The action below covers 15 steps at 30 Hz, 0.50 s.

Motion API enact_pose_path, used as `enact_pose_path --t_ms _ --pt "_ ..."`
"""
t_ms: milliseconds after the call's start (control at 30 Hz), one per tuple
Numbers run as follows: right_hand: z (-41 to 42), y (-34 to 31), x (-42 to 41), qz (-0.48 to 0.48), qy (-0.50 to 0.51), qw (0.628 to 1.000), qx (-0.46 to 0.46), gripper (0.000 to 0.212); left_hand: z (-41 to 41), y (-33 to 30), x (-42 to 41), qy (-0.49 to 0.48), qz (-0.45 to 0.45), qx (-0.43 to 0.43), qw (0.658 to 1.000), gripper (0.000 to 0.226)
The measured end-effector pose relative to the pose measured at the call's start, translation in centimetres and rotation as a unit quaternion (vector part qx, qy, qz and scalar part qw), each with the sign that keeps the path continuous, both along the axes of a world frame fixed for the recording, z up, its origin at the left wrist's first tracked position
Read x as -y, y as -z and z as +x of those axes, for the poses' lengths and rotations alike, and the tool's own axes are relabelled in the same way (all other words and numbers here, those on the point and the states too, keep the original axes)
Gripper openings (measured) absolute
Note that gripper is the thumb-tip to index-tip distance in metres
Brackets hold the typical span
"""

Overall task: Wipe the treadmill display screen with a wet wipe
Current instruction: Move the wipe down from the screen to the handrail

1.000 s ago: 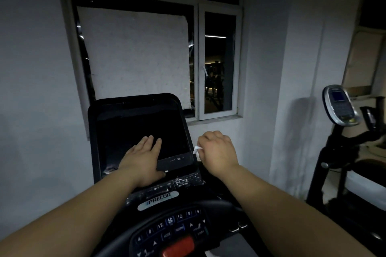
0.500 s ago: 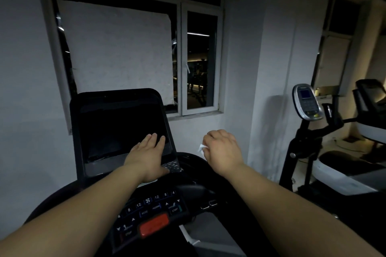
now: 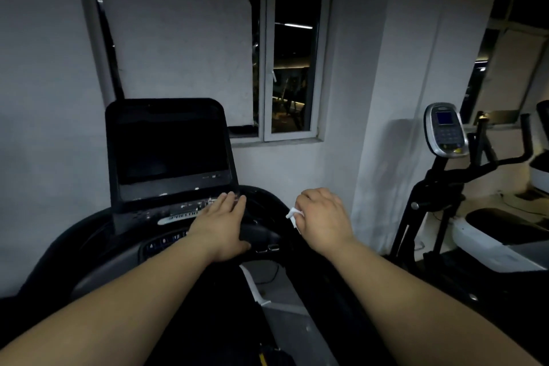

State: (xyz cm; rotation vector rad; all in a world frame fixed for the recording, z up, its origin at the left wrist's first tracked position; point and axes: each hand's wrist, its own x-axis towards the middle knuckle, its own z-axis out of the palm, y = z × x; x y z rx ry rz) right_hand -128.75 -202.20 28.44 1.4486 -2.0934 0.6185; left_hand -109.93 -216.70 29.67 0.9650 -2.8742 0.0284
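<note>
The treadmill's dark display screen (image 3: 169, 151) stands upright at centre left, unlit, with nothing in front of it. My left hand (image 3: 221, 226) lies flat with straight fingers over the console (image 3: 166, 242) just below and right of the screen. My right hand (image 3: 322, 218) hovers to the right of the console, fingers curled round a small crumpled white wet wipe (image 3: 292, 213) whose tip pokes out on the left side of the fist.
A second exercise machine with a silver console (image 3: 445, 129) stands at the right. A white pillar (image 3: 395, 98) and a window (image 3: 292, 59) lie behind the treadmill. The curved black handrail (image 3: 267, 196) runs between my hands.
My left hand has slid down off the screen's lower part onto the console. The view has swung right and back. My right hand still grips the wipe, slightly lower.
</note>
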Motion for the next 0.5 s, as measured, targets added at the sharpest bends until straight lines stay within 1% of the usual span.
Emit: enact_pose_path --t_ms 233,500 --pt "0.0 4.1 -4.8 0.030 -0.032 0.999 0.031 0.009 -0.6 3.7 -6.9 -0.017 0.041 0.022 0.999 0.111" --pt "0.7 10.5 -6.1 0.083 -0.043 0.993 0.067 0.013 -0.2 10.0 -8.9 -0.020 0.085 0.065 0.994 0.111"
